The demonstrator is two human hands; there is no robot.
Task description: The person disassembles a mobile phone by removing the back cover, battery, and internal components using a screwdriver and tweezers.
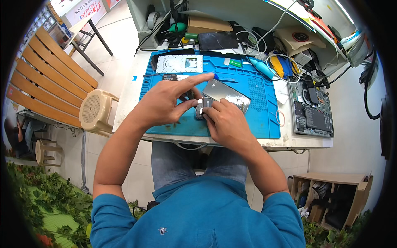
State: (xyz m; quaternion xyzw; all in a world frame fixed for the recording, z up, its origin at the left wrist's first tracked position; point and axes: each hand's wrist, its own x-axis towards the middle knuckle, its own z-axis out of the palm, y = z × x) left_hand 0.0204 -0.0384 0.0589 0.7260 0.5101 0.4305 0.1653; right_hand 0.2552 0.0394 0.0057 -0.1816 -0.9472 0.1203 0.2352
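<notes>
On the blue repair mat lies a small opened phone, its dark and metallic inside facing up. My right hand grips its right side, fingers bent over the edge. My left hand is over its left side, index finger stretched out and thumb against the phone's upper left. A dark, stubby piece shows between that thumb and finger; its kind is unclear. Behind my right fingers rests a silver phone-shaped panel. A blue-tipped slim tool lies just beyond my left fingertip.
A white patterned panel and a turquoise tube-shaped tool lie toward the mat's back. To the right sits an opened laptop. Cables, a dark screen and a cardboard box crowd the back. A plastic stool stands left.
</notes>
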